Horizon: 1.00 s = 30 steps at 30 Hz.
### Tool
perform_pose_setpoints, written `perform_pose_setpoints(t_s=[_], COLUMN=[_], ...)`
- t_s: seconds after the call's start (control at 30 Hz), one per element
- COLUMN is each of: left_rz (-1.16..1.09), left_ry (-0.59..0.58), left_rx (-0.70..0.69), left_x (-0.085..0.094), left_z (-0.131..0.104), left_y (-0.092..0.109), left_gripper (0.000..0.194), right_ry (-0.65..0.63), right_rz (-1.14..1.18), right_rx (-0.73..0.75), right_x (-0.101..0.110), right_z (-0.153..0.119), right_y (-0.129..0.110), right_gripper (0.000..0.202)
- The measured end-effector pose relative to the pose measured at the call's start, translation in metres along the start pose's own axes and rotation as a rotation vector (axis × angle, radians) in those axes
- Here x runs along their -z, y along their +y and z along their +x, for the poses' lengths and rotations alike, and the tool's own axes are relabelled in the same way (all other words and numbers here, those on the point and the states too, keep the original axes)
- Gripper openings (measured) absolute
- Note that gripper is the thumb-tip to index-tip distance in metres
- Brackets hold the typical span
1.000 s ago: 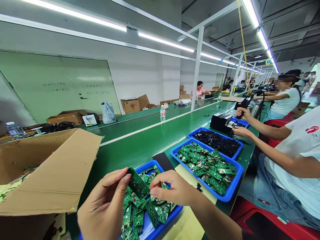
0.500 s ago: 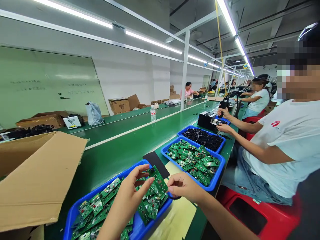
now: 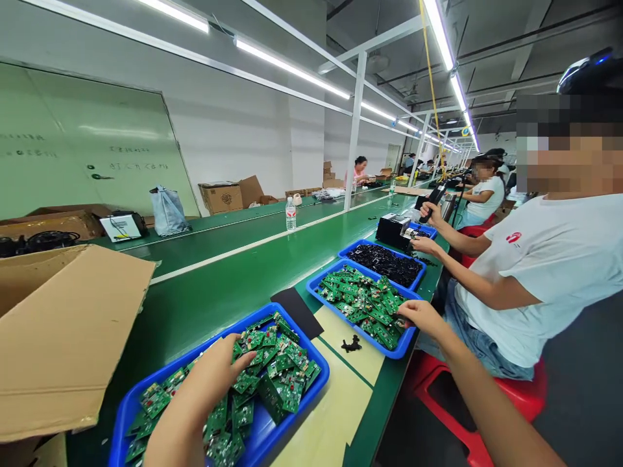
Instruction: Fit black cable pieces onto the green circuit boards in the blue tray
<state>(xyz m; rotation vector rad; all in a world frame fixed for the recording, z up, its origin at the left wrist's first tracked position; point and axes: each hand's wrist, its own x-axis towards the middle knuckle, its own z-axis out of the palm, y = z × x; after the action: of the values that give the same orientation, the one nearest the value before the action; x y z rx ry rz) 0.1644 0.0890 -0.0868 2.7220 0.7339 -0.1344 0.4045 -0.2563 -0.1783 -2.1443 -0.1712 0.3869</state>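
My left hand (image 3: 210,368) is over the near blue tray (image 3: 318,383), its thumb and index finger apart. Under it lies a heap of green circuit boards (image 3: 292,355); its other fingers are partly hidden. At the right rim of the second blue tray (image 3: 400,350), my right hand (image 3: 424,318) has its fingers pinched together against the circuit boards (image 3: 360,298) there. What those fingertips hold, if anything, is hidden. Small black parts (image 3: 351,344) lie on the yellowish sheet (image 3: 321,415) between the trays.
Beyond stands a blue tray of black parts (image 3: 384,263). A co-worker (image 3: 549,259) on a red stool (image 3: 525,395) holds a black tool (image 3: 431,201) at the right. An open cardboard box (image 3: 73,331) is at the left, a water bottle (image 3: 291,214) farther back.
Both hands were together at one circuit board above the near tray. The right hand has moved away to the second tray, uncovering the black parts; the left has lowered toward the near heap.
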Motion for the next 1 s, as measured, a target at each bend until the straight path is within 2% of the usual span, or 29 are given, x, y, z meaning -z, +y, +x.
perform_pose_setpoints(t_s=[0.17,0.33,0.5,0.6,0.73,0.87,1.0], left_rz=[-0.002,-0.077,-0.064,-0.047,-0.057,-0.023,-0.017], left_ry=[-0.01,-0.047,0.004,0.007,-0.008,0.003,-0.006], left_rx=[0.015,0.003,-0.01,-0.027,-0.034,-0.024,-0.007], left_x=[0.0,-0.001,-0.001,-0.001,0.0,0.002,0.003], left_z=[0.0,-0.002,-0.003,-0.003,-0.005,-0.007,-0.007], left_y=[0.002,0.005,0.003,0.003,0.003,0.003,0.001], left_gripper=[0.044,0.046,0.045,0.046,0.048,0.05,0.051], right_ry=[0.072,0.098,0.129,0.121,0.115,0.12,0.127], right_rz=[-0.251,-0.507,-0.71,-0.781,-0.844,-0.895,-0.938], right_rx=[-0.062,-0.108,-0.091,-0.043,-0.029,-0.045,-0.055], right_x=[0.002,0.0,0.006,-0.004,-0.029,-0.044,-0.048], right_z=[0.009,0.004,0.004,0.016,0.035,0.045,0.049], right_y=[-0.002,-0.007,-0.025,-0.045,-0.067,-0.073,-0.071], right_gripper=[0.026,0.027,0.025,0.025,0.028,0.03,0.03])
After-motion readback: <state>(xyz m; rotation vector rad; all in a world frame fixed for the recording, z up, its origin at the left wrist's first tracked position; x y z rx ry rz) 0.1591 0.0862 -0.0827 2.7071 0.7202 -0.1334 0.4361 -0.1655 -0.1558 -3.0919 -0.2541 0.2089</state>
